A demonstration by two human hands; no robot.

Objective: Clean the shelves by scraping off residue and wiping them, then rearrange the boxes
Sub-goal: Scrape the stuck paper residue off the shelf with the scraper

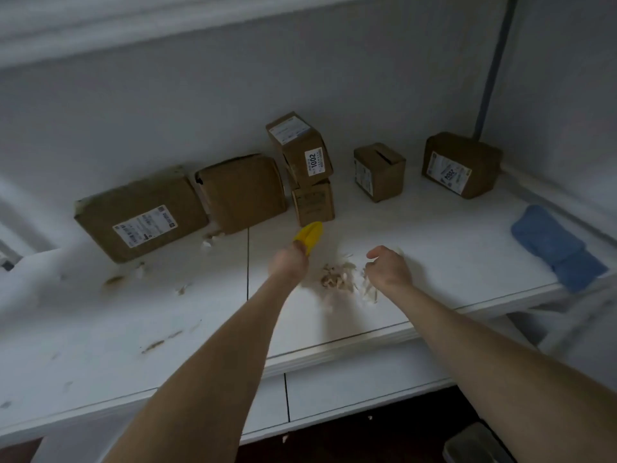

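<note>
My left hand (287, 262) grips a yellow scraper (310, 236) over the white shelf (434, 255), its blade pointing at the stacked boxes. My right hand (389, 267) hovers with curled fingers just right of a pile of scraped residue flakes (340, 280); whether it holds flakes is unclear. Several cardboard boxes line the back: a large flat box (140, 215), a tilted box (242, 192), a box marked 1002 (298, 147) stacked on a smaller box (314, 202), a slotted box (379, 172) and a box marked 2004 (462, 163).
A blue cloth (557, 245) lies at the shelf's right front edge. Brown residue smears (157, 344) and scraps mark the left part of the shelf. A lower shelf (350, 389) sits below; a grey post (494, 65) rises at the back right.
</note>
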